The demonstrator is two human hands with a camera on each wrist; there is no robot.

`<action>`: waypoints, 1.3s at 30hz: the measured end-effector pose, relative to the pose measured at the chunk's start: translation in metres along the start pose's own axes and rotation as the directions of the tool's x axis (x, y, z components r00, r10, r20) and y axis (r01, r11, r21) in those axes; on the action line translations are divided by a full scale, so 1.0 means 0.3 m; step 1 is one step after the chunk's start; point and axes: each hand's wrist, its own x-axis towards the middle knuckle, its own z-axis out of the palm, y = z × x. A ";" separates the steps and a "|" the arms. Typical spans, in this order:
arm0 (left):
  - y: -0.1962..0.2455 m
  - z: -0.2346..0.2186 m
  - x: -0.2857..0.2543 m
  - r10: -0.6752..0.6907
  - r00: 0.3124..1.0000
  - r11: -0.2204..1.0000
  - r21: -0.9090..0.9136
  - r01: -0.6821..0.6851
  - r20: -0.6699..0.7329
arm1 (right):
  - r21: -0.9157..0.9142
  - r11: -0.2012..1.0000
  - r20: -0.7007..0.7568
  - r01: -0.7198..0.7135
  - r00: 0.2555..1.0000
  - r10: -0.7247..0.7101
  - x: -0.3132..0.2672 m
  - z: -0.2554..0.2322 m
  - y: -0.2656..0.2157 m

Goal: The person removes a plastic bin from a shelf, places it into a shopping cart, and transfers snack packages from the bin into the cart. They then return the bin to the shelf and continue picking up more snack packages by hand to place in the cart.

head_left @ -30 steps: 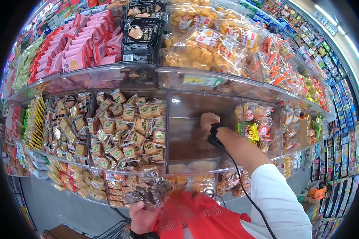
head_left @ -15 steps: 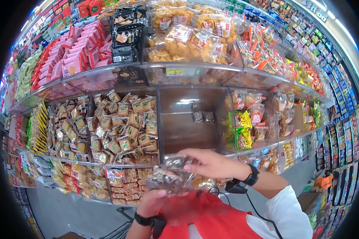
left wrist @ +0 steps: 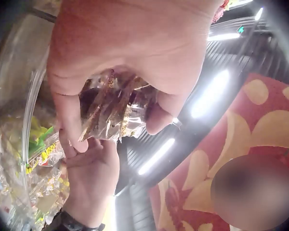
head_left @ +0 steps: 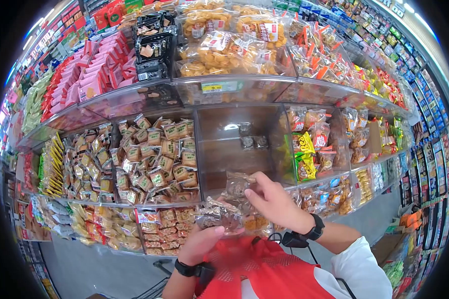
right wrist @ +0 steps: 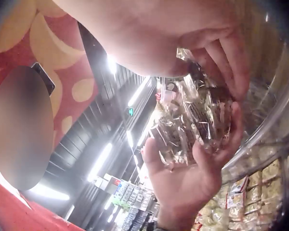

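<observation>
In the head view my left hand (head_left: 202,244) holds several small clear-wrapped dark snack packets (head_left: 217,215) in front of the shelf. Just beside it, my right hand (head_left: 279,202) grips another dark packet (head_left: 238,187) between thumb and fingers, near the front edge of a brown-floored clear bin (head_left: 222,167). A few similar dark packets (head_left: 253,142) lie at the back of this bin. The right wrist view shows the bunch of crinkly packets (right wrist: 190,125) between both hands, partly hidden by the fingers. Shiny wrappers (left wrist: 115,108) also show under my left palm in the left wrist view.
To the left is a bin of tan wrapped snacks (head_left: 157,154); to the right, bagged snacks with yellow-green packs (head_left: 304,154). The upper shelf's clear front (head_left: 254,88) juts above the bin. Lower trays hold stacked reddish snacks (head_left: 169,229).
My right hand left the bin and came to the packets at my left hand, then moved slightly toward the bin with a packet. The dark packets on the bin floor came into view.
</observation>
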 end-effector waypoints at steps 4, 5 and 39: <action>0.005 -0.038 0.004 -0.014 0.999 0.998 0.062 0.016 -0.047 | 0.082 0.996 0.014 -0.025 1.000 0.024 0.032 -0.002 0.004; 0.004 -0.046 0.004 -0.006 0.997 0.997 0.078 0.012 -0.078 | 0.170 0.986 -0.010 -0.001 1.000 0.003 0.050 -0.016 0.003; 0.073 -0.174 -0.097 0.094 0.975 0.988 -0.098 -0.116 -0.203 | -0.388 0.808 0.044 -0.443 0.867 0.496 0.754 -0.160 0.406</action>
